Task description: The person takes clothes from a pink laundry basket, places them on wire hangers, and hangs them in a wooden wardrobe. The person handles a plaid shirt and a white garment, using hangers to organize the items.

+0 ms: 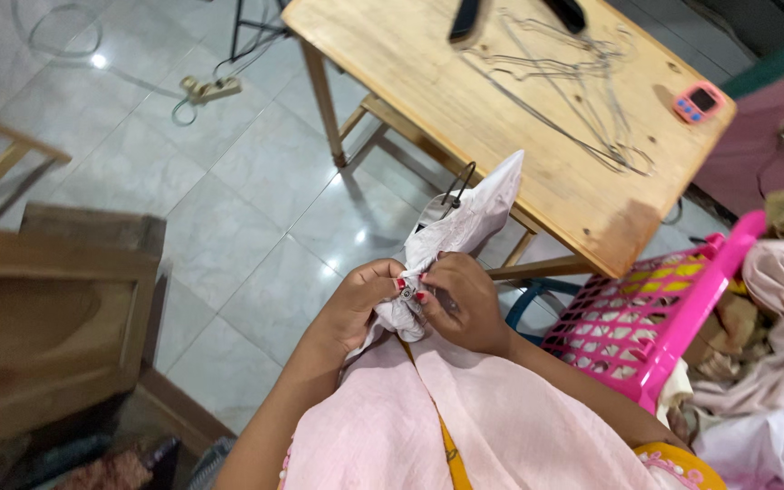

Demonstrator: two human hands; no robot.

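My left hand [360, 299] and my right hand [465, 304] meet at the neck of a pale pink garment [465, 417] that hangs on a hanger. The hanger's dark hook [458, 186] sticks up above the white collar cloth [465, 222]. Both hands pinch the cloth around a small silver fastener [406, 295] between the fingertips. The garment falls from there toward me, with a yellow strip down its middle.
A wooden table [428, 82] stands ahead with several wire hangers [583, 100], a pink timer [699, 102] and two dark objects [465, 18]. A pink laundry basket [655, 318] full of clothes is at the right. Wooden furniture [47, 299] is at the left, a power strip [210, 89] on the tiled floor.
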